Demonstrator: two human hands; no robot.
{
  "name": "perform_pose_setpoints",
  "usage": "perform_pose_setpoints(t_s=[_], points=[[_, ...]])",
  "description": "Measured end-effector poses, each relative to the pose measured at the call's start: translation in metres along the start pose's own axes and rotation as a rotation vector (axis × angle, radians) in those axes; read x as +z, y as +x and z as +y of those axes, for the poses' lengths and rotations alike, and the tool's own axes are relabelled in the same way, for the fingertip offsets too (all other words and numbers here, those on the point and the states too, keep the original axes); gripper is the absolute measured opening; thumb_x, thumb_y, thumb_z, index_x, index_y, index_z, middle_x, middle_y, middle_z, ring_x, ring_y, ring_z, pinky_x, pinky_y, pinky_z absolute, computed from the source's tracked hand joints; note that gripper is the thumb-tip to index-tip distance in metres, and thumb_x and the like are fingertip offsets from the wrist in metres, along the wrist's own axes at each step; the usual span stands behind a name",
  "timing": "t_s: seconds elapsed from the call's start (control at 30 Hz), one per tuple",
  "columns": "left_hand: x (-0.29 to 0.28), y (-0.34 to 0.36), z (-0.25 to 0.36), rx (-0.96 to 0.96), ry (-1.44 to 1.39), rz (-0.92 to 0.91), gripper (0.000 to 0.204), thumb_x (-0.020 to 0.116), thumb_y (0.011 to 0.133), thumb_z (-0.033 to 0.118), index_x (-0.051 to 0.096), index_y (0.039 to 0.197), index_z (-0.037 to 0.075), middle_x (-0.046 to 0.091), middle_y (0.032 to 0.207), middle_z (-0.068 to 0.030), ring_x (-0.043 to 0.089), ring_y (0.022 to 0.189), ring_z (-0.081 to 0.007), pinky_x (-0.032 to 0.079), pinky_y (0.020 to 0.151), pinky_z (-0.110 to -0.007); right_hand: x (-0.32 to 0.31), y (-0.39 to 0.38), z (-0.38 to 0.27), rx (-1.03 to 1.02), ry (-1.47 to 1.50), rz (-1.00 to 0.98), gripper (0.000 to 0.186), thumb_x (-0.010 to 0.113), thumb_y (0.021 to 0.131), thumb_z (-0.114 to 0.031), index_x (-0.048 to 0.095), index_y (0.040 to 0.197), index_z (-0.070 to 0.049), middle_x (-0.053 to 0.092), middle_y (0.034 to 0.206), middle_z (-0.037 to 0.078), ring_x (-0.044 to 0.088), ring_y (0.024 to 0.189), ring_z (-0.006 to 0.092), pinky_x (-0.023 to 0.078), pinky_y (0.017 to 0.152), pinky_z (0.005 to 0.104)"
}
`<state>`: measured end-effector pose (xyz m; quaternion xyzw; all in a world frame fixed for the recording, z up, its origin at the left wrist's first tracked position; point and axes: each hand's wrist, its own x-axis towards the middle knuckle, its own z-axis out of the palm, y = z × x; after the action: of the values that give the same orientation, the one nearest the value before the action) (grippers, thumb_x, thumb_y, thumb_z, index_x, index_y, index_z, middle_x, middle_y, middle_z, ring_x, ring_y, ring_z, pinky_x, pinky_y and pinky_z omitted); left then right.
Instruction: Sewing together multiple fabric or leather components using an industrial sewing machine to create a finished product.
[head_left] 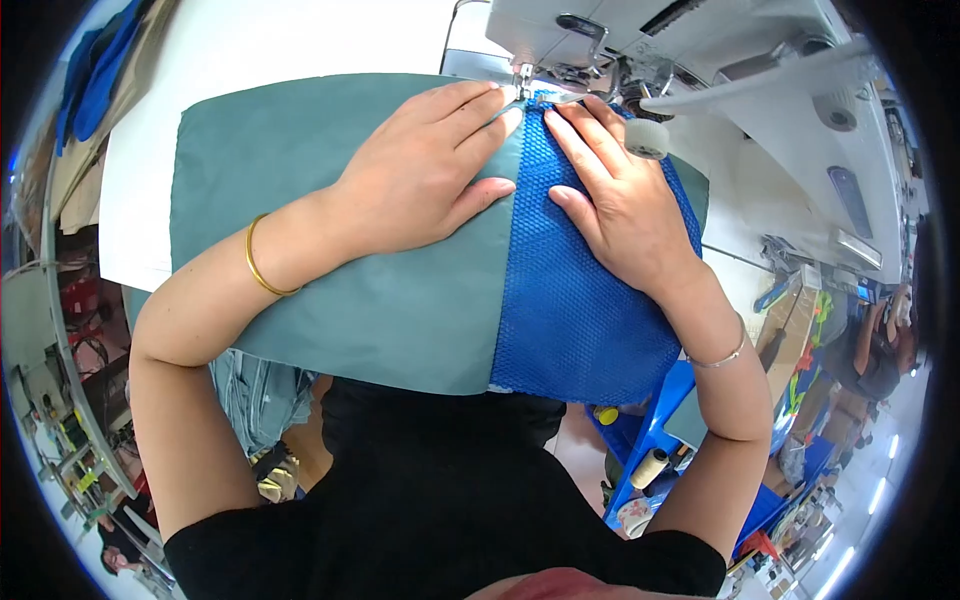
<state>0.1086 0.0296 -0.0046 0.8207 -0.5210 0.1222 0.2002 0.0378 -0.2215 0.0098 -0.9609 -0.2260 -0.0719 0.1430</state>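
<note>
White desk [150, 215] spreads under the work in a crowded sewing workshop. On it, a grey-green fabric panel [370, 310] lies beneath the left hand [420, 165], and a strip of blue mesh fabric [590, 330] lies beneath the right hand [635, 210]; their shared edge runs between the two thumbs. The left fingers rest flat and nearly together on the green, thumb held away; the right fingers lie flat and slightly apart on the mesh, thumb also out. Neither set is clamped on anything. Just beyond the fingertips stands the metal presser foot [522, 84], under a white sewing machine [800, 130] that reaches out past the right fingers. Behind the left fingers, a gold bangle [254, 255] circles the wrist. Well back from the right fingers, toward the body, sits a cream thread spool [650, 468] beside a blue plastic rack [650, 420]. Far right of them is another person [880, 345].
</note>
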Motion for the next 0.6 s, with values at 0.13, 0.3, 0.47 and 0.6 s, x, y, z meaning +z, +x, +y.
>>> perform_pose_setpoints(t_s=[0.13, 0.3, 0.47, 0.6], points=[[0.0011, -0.0003, 0.0002, -0.022, -0.008, 0.008, 0.053, 0.072, 0.094, 0.030, 0.058, 0.134, -0.003, 0.055, 0.144, -0.0224, 0.052, 0.135, -0.0393, 0.044, 0.112, -0.048, -0.0006, 0.0013, -0.0001, -0.004, -0.025, -0.041, 0.060, 0.066, 0.097, -0.030, 0.051, 0.150, -0.007, 0.055, 0.146, 0.016, 0.047, 0.140, 0.0386, 0.044, 0.111, 0.0473], [0.0004, -0.0016, -0.0010, -0.010, -0.018, -0.004, 0.053, 0.071, 0.094, 0.031, 0.059, 0.131, -0.005, 0.055, 0.144, -0.0223, 0.051, 0.136, -0.0382, 0.043, 0.112, -0.047, -0.0050, 0.0038, -0.0048, -0.033, -0.045, -0.002, 0.060, 0.067, 0.096, -0.031, 0.053, 0.149, -0.006, 0.062, 0.138, 0.015, 0.053, 0.131, 0.0390, 0.038, 0.116, 0.0478], [0.0031, -0.0047, -0.0033, -0.006, 0.005, 0.019, 0.053, 0.071, 0.094, 0.032, 0.059, 0.131, -0.005, 0.055, 0.145, -0.0215, 0.050, 0.137, -0.0371, 0.043, 0.113, -0.046, -0.0005, 0.0023, -0.0042, -0.060, -0.068, 0.039, 0.059, 0.068, 0.096, -0.030, 0.054, 0.148, -0.006, 0.063, 0.137, 0.015, 0.054, 0.129, 0.0375, 0.040, 0.114, 0.0471], [-0.0019, -0.0066, -0.0049, 0.039, 0.029, -0.012, 0.055, 0.071, 0.094, 0.033, 0.059, 0.133, -0.004, 0.055, 0.146, -0.0206, 0.048, 0.140, -0.0364, 0.041, 0.115, -0.046, -0.0025, 0.0029, -0.0046, -0.083, -0.092, 0.035, 0.058, 0.068, 0.095, -0.030, 0.055, 0.147, -0.005, 0.063, 0.133, 0.016, 0.055, 0.126, 0.0377, 0.043, 0.112, 0.0464]])
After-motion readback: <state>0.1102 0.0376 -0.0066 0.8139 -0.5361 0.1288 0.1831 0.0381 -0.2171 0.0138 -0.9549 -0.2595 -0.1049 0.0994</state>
